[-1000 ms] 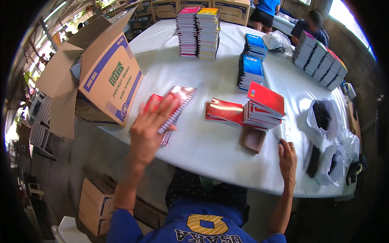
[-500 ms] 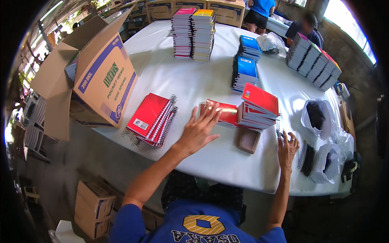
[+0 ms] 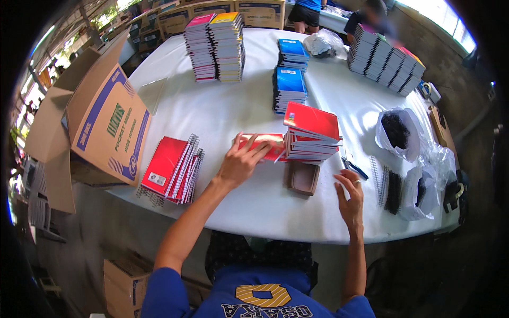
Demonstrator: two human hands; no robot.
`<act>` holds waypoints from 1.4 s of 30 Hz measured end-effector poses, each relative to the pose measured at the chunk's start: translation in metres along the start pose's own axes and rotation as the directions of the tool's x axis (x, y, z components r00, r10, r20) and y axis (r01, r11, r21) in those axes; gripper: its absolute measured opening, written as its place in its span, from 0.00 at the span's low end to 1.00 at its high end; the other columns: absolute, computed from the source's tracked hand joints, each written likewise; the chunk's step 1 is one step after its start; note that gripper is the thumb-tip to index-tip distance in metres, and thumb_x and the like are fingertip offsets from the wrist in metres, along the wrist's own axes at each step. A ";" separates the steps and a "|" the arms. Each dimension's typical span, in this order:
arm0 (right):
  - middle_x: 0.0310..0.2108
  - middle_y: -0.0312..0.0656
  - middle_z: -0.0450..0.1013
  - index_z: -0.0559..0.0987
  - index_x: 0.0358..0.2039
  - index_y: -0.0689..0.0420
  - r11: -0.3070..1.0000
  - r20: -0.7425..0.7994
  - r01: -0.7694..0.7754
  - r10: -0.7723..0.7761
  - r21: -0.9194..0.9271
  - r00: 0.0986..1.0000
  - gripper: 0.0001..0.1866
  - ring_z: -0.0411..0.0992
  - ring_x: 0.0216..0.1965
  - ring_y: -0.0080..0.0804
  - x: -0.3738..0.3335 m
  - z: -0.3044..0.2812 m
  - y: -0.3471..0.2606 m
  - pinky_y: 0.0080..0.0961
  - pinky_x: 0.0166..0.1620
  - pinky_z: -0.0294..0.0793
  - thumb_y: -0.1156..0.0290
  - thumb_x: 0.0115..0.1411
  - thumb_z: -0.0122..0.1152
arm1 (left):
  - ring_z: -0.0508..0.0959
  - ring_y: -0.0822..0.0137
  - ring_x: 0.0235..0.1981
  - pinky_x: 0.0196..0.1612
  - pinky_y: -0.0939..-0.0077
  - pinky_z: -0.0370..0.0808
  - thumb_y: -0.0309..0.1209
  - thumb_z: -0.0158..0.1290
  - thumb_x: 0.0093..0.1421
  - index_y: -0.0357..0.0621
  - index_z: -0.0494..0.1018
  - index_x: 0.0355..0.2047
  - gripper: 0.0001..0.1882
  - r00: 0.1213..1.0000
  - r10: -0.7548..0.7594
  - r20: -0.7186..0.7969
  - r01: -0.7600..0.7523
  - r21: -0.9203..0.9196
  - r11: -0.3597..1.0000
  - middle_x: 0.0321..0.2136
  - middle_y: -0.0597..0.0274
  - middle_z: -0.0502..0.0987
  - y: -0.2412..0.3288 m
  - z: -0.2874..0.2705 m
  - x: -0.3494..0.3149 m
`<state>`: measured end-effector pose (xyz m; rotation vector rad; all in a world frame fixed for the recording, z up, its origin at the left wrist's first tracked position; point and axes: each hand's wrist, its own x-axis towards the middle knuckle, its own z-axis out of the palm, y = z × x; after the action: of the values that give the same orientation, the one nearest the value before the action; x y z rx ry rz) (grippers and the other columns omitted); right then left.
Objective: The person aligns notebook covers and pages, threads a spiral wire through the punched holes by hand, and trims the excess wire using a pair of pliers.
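Note:
My left hand is closed on the left part of a red notebook, fingers across its cover; the thumb is mostly hidden. This notebook lies just left of an uneven stack of red notebooks with no coils showing. My right hand, a ring on one finger, is empty above the table, fingers apart and slightly bent. Beyond its fingertips lie blue-handled pliers. A small brown open box sits between my hands, against the stack's near side. Left of my left hand, spiral-bound red notebooks form a fanned pile.
An open carton stands at the left edge. Pink and yellow notebook stacks, blue stacks and a grey-edged row stand farther back. Black coils and plastic bags lie at right. A person sits beyond.
My left hand has come down from hovering spread onto the red notebook. My right hand has drawn back from the pliers, which now lie uncovered. The whole view has shifted.

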<state>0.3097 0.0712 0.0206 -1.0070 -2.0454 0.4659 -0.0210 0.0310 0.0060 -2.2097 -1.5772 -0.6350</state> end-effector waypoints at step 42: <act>0.32 0.51 0.74 0.77 0.38 0.63 0.733 -0.183 -0.282 0.215 -0.619 0.959 0.08 0.74 0.38 0.47 0.034 -0.057 0.174 0.37 0.42 0.73 0.77 0.56 0.61 | 0.81 0.49 0.28 0.32 0.57 0.79 0.45 0.50 0.63 0.62 0.64 0.62 0.27 0.866 -0.062 0.496 0.221 -0.268 0.938 0.38 0.56 0.81 0.101 -0.042 0.001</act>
<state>0.4277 0.2045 -0.0336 -1.6923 -2.0169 -0.1919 0.0679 -0.0227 0.0392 -2.6609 -2.0195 -0.4154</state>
